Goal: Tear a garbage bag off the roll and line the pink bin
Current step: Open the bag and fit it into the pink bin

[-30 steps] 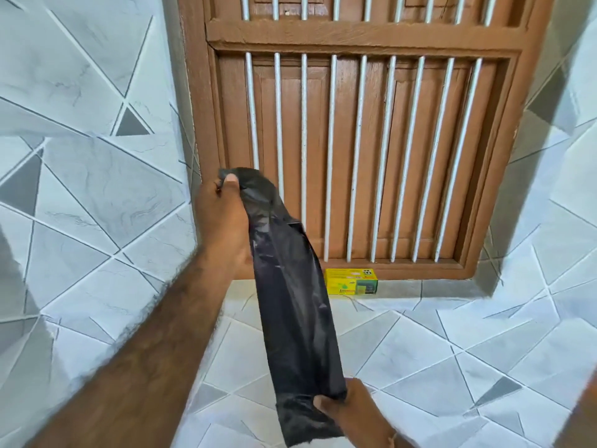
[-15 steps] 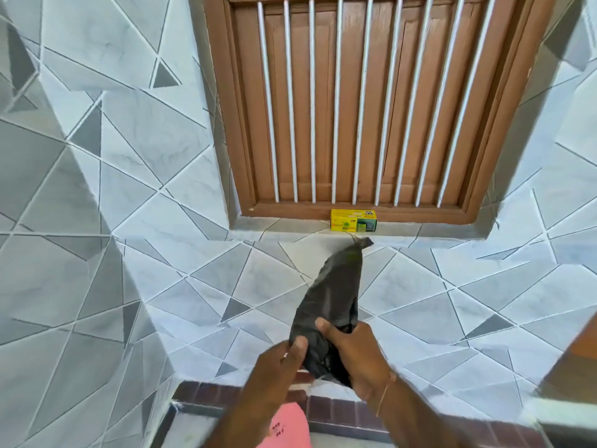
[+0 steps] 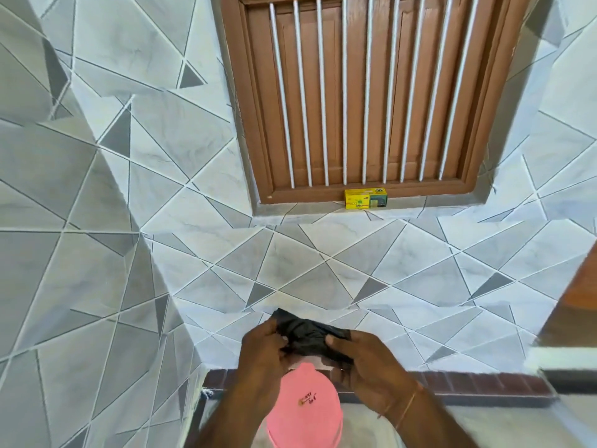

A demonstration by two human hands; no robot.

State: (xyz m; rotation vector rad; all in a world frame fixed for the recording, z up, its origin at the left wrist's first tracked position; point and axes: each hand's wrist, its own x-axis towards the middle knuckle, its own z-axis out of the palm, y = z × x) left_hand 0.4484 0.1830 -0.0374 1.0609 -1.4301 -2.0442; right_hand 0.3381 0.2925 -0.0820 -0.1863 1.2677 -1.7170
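Left hand [image 3: 265, 347], right hand [image 3: 361, 360] both pinching bunched garbage bag [image 3: 307, 333] above pink bin [image 3: 305, 412]. I'd rub layers apart, find mouth, open wide before lowering.

**Both hands pinched on the bag, low in view**

Two bare forearms rise from the 6 o'clock edge and converge toward the middle. The left hand [image 3: 263, 347] sits at about 7 o'clock of centre, knuckles up, fingers curled inward and thumb pressed against the crumpled black plastic garbage bag [image 3: 307, 333]. The right hand [image 3: 361, 357] lies just beside it at 5 o'clock, thumb and fingertips likewise closed on the bag's other side. A thin thread bracelet [image 3: 405, 407] circles the right wrist.
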